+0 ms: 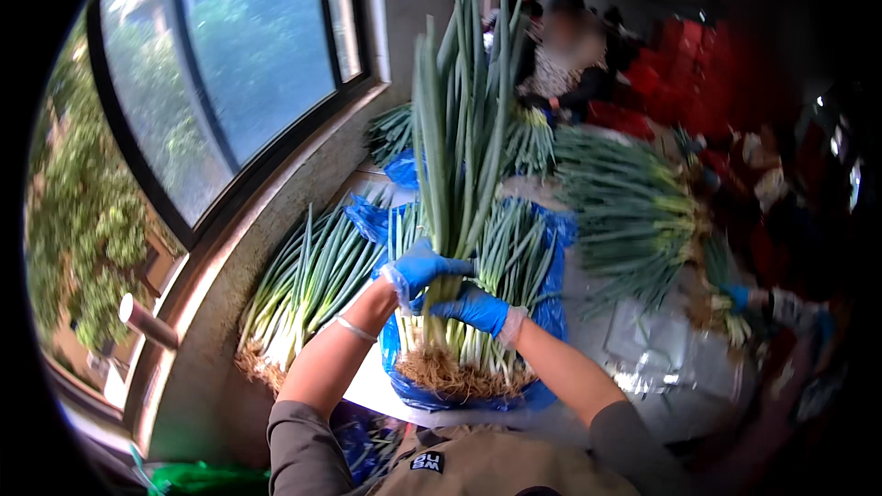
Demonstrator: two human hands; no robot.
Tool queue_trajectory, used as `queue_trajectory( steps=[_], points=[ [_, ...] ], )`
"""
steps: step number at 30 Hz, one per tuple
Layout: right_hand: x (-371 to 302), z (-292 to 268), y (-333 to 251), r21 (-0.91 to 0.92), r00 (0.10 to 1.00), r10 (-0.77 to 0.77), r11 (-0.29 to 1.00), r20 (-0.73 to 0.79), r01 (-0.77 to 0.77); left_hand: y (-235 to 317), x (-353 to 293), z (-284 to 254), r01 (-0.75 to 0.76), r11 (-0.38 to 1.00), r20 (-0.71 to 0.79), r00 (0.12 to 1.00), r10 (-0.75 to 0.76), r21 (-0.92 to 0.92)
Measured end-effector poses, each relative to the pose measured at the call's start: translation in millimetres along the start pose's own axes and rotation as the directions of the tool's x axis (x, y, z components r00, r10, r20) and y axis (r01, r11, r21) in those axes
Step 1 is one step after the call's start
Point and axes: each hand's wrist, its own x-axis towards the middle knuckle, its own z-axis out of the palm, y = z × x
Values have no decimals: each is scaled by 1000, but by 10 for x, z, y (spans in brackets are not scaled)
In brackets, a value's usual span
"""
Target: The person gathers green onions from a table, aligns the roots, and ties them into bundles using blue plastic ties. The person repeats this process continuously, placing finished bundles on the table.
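My left hand (423, 271) and my right hand (473, 306), both in blue gloves, are closed around an upright bunch of scallions (450, 156), the left one higher. Its long green leaves rise well above my hands. Below them, its roots come down to the brown root ends of other scallions (514, 262), which lie in an opened blue plastic bag (554, 308) on the table in front of me. Some of my fingers are hidden behind the stalks and by each other.
Loose scallions (308, 280) lie to the left, below the window ledge (266, 184). A large heap of scallions (629, 211) covers the right side, near clear plastic packaging (652, 349). A co-worker's blue-gloved hand (738, 298) is at the right; another person (570, 64) stands beyond, near red crates (680, 73).
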Motion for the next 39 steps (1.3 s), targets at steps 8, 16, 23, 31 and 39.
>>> queue_trajectory(
  steps=[8, 16, 23, 31, 39],
  points=[
    [-1443, -319, 585, -173, 981, 157, 969, -114, -175, -906, 113, -327, 47, 701, 140, 968, -208, 712],
    [-3052, -359, 784, 197, 806, 333, 943, -489, -269, -1967, 131, -125, -86, 595, 349, 872, -343, 799],
    [-4075, -790, -53, -29, 502, -6, 999, -865, -37, -2019, 203, -180, 102, 751, 359, 831, -425, 653],
    [-3317, -1262, -434, -430, 507, -228, 841, -831, -327, -2102, 154, -243, 27, 705, 340, 863, -374, 709],
    [-2642, -1559, 6, -839, 834, -191, 306, -518, -451, -1792, 169, -14, 136, 736, 299, 853, -427, 663]
  ],
)
